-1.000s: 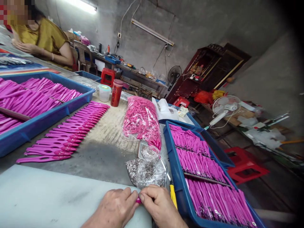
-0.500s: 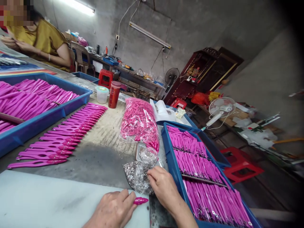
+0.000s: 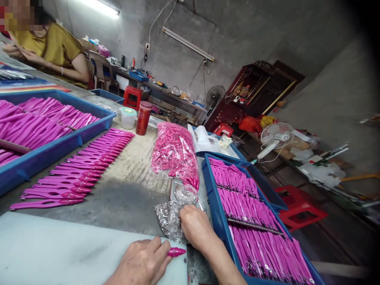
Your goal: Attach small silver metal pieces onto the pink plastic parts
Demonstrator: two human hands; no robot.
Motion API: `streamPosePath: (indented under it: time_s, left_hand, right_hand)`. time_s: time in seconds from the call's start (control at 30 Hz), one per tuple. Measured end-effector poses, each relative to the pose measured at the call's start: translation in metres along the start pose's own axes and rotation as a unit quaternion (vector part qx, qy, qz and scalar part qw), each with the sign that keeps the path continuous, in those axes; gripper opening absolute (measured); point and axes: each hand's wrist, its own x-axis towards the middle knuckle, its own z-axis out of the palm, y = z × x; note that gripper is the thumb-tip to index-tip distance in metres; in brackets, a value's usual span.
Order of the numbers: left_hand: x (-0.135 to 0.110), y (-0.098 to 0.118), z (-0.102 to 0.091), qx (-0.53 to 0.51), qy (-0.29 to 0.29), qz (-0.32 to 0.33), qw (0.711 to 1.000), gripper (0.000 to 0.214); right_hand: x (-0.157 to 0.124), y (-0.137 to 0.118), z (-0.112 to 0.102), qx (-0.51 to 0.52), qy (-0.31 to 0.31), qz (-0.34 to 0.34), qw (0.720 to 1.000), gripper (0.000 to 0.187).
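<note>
My left hand point(image 3: 144, 261) rests on a pale mat point(image 3: 59, 249) at the near edge and pinches a small pink plastic piece point(image 3: 176, 251) between its fingertips. My right hand point(image 3: 194, 225) reaches into a clear bag of small metal parts point(image 3: 168, 215) just beyond the mat; its fingertips are hidden in the bag, so I cannot see whether it holds anything. A bigger clear bag of pink pieces point(image 3: 175, 152) lies behind that.
A row of long pink strips point(image 3: 80, 168) lies on the grey table. Blue trays of pink strips stand at the left point(image 3: 53, 148) and right point(image 3: 218, 213). A red cup point(image 3: 143, 117) and a lidded tub point(image 3: 128, 117) stand further back. A person in yellow point(image 3: 56, 49) sits far left.
My hands were together on the pink piece. The right hand let go and reached forward into the bag of metal parts. The left hand still holds the piece.
</note>
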Motion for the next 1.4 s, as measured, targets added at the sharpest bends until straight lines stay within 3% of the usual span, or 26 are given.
streamPosePath:
  time_s: [0.53,1.4]
  left_hand:
    - [-0.003,0.002,0.004,0.015,-0.003,-0.013,1.000,0.028]
    - [-0.001,0.002,0.002,0.005,0.002,-0.018,1.000,0.026]
  right_hand:
    - [-0.010,0.002,-0.001,0.080,0.046,0.036,0.995,0.021]
    - [-0.014,0.006,0.002,0.263,0.099,0.058,0.958,0.022]
